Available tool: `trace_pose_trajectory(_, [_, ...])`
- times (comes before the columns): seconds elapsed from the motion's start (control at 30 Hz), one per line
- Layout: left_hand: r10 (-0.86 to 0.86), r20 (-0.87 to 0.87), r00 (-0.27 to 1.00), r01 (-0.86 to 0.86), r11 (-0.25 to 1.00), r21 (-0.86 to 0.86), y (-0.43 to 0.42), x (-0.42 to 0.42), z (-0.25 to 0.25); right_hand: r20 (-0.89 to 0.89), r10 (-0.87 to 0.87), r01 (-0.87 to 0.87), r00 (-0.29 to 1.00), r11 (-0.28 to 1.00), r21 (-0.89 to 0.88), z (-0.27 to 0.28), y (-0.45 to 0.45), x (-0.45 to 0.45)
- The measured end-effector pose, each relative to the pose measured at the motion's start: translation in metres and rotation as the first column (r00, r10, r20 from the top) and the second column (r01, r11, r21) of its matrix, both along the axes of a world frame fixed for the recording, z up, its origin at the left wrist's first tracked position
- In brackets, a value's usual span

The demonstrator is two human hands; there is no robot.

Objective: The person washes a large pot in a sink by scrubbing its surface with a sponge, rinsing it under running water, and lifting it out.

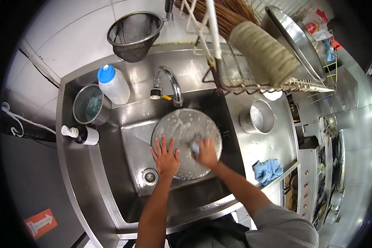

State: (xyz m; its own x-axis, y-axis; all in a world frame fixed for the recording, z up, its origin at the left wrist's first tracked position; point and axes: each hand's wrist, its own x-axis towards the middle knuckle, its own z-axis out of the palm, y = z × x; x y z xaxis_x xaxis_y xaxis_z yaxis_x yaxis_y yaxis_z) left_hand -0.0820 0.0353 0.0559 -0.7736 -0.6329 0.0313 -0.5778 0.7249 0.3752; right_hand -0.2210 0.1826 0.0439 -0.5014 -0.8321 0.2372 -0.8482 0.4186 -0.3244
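Observation:
A round metal lid or tray (186, 124), covered in suds, lies in the steel sink (132, 140) below the curved faucet (171, 82). My left hand (166, 159) rests flat on its left part with the fingers spread. On the right part, my right hand (206, 153) is blurred, its fingers wrapped round a small pale scrubber (195, 147) pressed to the soapy surface. The drain (150, 177) shows to the lower left of the round piece.
A metal pot (80, 103) with a green scourer, a blue-capped bottle (119, 87) and a pump bottle (87, 135) stand at left. A mesh strainer (134, 33) hangs behind. At right are a metal cup (258, 117), a blue cloth (268, 171) and an overhanging wire rack (235, 89).

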Motion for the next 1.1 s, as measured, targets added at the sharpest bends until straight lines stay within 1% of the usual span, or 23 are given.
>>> trace_pose_trajectory(0.03, [0.007,-0.008,1.000,-0.007,1.000,0.001,-0.003,-0.002,-0.001,0.017,0.161,-0.161,0.987,0.987,-0.006,-0.005,0.022,0.020])
trace_pose_trajectory(0.07, [0.004,-0.033,0.999,-0.004,1.000,0.004,-0.004,-0.001,-0.002,0.017,0.172,-0.172,0.985,0.985,-0.002,-0.001,0.031,0.023])
trace_pose_trajectory(0.13, [0.013,-0.041,0.999,-0.012,1.000,0.009,-0.005,0.004,-0.006,0.161,0.411,-0.421,0.897,0.906,0.035,0.003,0.040,0.031])
trace_pose_trajectory(0.17, [0.018,-0.050,0.999,-0.018,1.000,-0.006,-0.008,0.002,-0.007,0.169,0.435,-0.451,0.885,0.890,0.070,-0.017,0.021,0.008])
trace_pose_trajectory(0.2, [0.018,-0.057,0.998,-0.018,1.000,-0.010,-0.006,0.001,-0.009,0.124,0.381,-0.391,0.916,0.918,0.067,-0.013,-0.008,-0.019])
trace_pose_trajectory(0.23, [0.023,-0.047,0.999,-0.023,1.000,0.006,-0.005,-0.002,-0.009,0.118,0.215,-0.225,0.970,0.971,0.083,0.003,-0.044,-0.039])
trace_pose_trajectory(0.27, [0.033,-0.038,0.999,-0.033,0.999,0.004,-0.006,-0.006,-0.008,0.002,0.032,-0.032,0.999,0.992,0.123,0.006,-0.078,-0.059])
trace_pose_trajectory(0.37, [0.056,-0.043,0.997,-0.057,0.998,-0.002,-0.004,0.001,-0.011,0.033,0.057,-0.058,0.998,0.997,0.053,0.009,-0.104,-0.047])
trace_pose_trajectory(0.4, [0.071,-0.093,0.993,-0.071,0.997,0.002,-0.007,-0.002,-0.011,-0.003,0.276,-0.276,0.961,0.959,-0.060,0.000,-0.084,-0.024])
trace_pose_trajectory(0.43, [0.076,-0.104,0.992,-0.076,0.997,-0.001,-0.011,-0.002,-0.009,0.104,0.425,-0.414,0.899,0.903,-0.113,-0.008,-0.064,-0.002])
trace_pose_trajectory(0.5, [0.083,-0.176,0.981,-0.058,0.988,0.143,-0.010,0.005,-0.006,0.066,0.511,-0.509,0.857,0.859,-0.053,0.003,-0.058,0.011])
trace_pose_trajectory(0.53, [0.112,-0.173,0.979,-0.085,0.984,0.157,-0.010,0.005,-0.007,0.066,0.511,-0.508,0.857,0.860,-0.052,0.001,-0.075,-0.002])
trace_pose_trajectory(0.6, [0.112,-0.165,0.980,-0.096,0.990,0.103,-0.007,0.005,-0.015,-0.023,0.290,-0.288,0.957,0.956,0.053,0.000,-0.122,-0.039])
trace_pose_trajectory(0.63, [0.123,-0.163,0.979,-0.118,0.992,0.043,-0.007,0.001,-0.016,-0.027,0.288,-0.287,0.957,0.957,0.053,-0.002,-0.125,-0.039])
trace_pose_trajectory(0.7, [0.102,-0.166,0.981,-0.095,0.994,0.049,-0.008,0.002,-0.010,-0.053,0.083,-0.080,0.995,0.995,0.058,0.000,-0.129,-0.037])
trace_pose_trajectory(0.73, [0.103,-0.155,0.982,-0.096,0.994,0.053,-0.007,0.003,-0.010,0.038,0.227,-0.230,0.973,0.963,0.137,0.008,-0.096,-0.017])
trace_pose_trajectory(0.8, [0.108,-0.122,0.987,-0.102,0.993,0.056,-0.009,0.001,-0.011,0.106,0.519,-0.523,0.848,0.852,0.013,0.003,-0.026,-0.002])
trace_pose_trajectory(0.83, [0.102,-0.129,0.986,-0.095,0.994,0.059,-0.008,-0.002,-0.010,0.101,0.513,-0.517,0.852,0.856,0.019,0.003,-0.013,-0.020])
trace_pose_trajectory(0.9, [0.104,-0.165,0.981,-0.098,0.994,0.045,-0.008,0.001,-0.007,0.033,0.119,-0.119,0.992,0.993,-0.010,-0.010,-0.007,-0.057])
trace_pose_trajectory(0.97, [0.101,-0.125,0.987,-0.096,0.994,0.047,-0.009,0.000,-0.007,-0.073,-0.182,0.179,0.981,0.983,-0.044,0.005,-0.039,-0.100])
trace_pose_trajectory(1.0, [0.103,-0.083,0.991,-0.098,0.994,0.057,-0.009,0.000,-0.007,-0.076,-0.180,0.176,0.981,0.983,-0.049,0.006,-0.044,-0.096])
trace_pose_trajectory(1.07, [0.104,-0.074,0.992,-0.099,0.993,0.064,-0.007,0.004,-0.007,-0.174,-0.284,0.312,0.943,0.936,0.161,0.006,-0.044,-0.068])
trace_pose_trajectory(1.1, [0.108,-0.074,0.991,-0.103,0.992,0.073,-0.007,0.000,-0.007,-0.121,-0.092,0.115,0.988,0.972,0.206,0.006,-0.021,-0.038])
